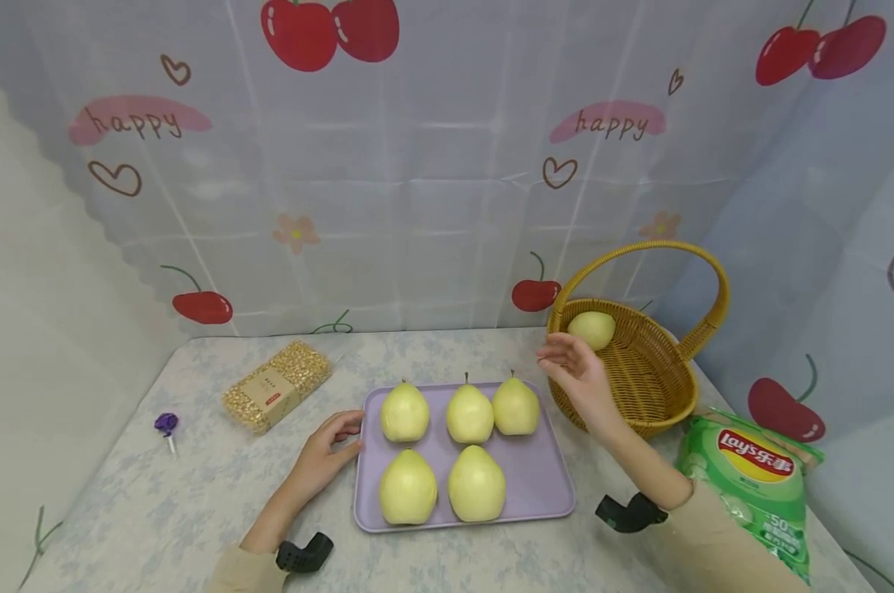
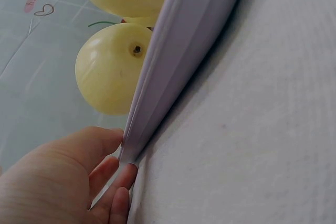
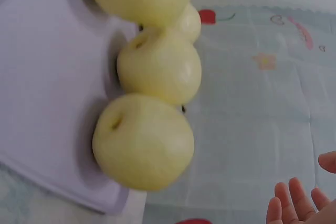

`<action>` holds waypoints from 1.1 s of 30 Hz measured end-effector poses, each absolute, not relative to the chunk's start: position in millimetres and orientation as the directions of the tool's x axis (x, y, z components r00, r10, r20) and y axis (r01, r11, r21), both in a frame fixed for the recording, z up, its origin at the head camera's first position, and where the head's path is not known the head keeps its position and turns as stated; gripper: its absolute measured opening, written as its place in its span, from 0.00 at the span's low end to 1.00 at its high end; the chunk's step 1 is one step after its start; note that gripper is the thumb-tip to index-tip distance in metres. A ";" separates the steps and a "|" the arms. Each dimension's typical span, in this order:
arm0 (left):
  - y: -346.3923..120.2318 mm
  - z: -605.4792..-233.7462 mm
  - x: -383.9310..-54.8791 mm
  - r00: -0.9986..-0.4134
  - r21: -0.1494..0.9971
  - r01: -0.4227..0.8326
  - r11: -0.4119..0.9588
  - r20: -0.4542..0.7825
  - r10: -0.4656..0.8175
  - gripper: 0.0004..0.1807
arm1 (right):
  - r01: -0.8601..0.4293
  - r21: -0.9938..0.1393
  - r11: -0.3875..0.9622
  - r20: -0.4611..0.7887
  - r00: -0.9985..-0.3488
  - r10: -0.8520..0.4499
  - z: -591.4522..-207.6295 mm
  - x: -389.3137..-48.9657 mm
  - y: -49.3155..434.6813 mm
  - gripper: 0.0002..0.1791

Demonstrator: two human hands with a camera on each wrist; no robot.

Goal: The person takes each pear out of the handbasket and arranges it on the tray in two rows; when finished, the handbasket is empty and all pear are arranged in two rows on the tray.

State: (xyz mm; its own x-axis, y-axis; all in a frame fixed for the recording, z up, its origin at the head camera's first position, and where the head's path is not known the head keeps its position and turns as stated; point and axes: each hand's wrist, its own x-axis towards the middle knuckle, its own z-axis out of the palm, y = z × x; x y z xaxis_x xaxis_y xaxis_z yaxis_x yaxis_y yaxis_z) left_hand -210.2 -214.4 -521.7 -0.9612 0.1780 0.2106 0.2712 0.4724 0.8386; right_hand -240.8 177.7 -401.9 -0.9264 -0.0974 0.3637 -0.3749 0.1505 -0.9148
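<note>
A lilac tray [image 1: 536,486] carries several pale yellow pears, among them a front pear [image 1: 477,484] and a back right pear [image 1: 516,407]. My left hand [image 1: 327,455] is at the tray's left side, its thumb and fingertips against the outer edge in the left wrist view. Over the left rim of a wicker basket [image 1: 640,371], my right hand [image 1: 579,375] is raised with nothing in it, its fingers loosely extended. Inside that basket, one pear [image 1: 592,329] lies toward the back left. The right wrist view shows the right hand's fingers [image 3: 300,199] apart from the tray pears [image 3: 144,142].
The basket's tall handle [image 1: 714,280] arches above it. A green chip bag [image 1: 751,469] lies at the right, close to the basket. On the left are a bag of yellow kernels [image 1: 277,387] and a purple lollipop [image 1: 167,425]. A printed curtain [image 1: 417,206] hangs behind the table.
</note>
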 end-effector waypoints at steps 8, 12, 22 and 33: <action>-214.7 -521.5 -210.8 -0.959 0.834 0.280 0.475 0.219 0.179 0.24 | -0.292 -0.922 0.254 0.330 -0.936 0.123 -389.3 -286.9 223.5 0.11; -215.0 -521.4 -210.8 -0.958 0.836 0.283 0.470 0.224 0.177 0.24 | -0.198 -0.946 0.256 0.251 -0.948 0.198 -387.1 -311.3 243.4 0.10; -214.7 -526.9 -210.6 -0.959 0.838 0.280 0.468 0.221 0.178 0.23 | 0.011 -0.976 0.218 0.054 -0.955 0.292 -393.2 -347.7 269.4 0.21; -213.7 -524.2 -211.4 -0.957 0.831 0.288 0.476 0.229 0.178 0.24 | -0.007 -0.988 0.155 0.057 -0.946 0.318 -392.8 -369.8 279.4 0.09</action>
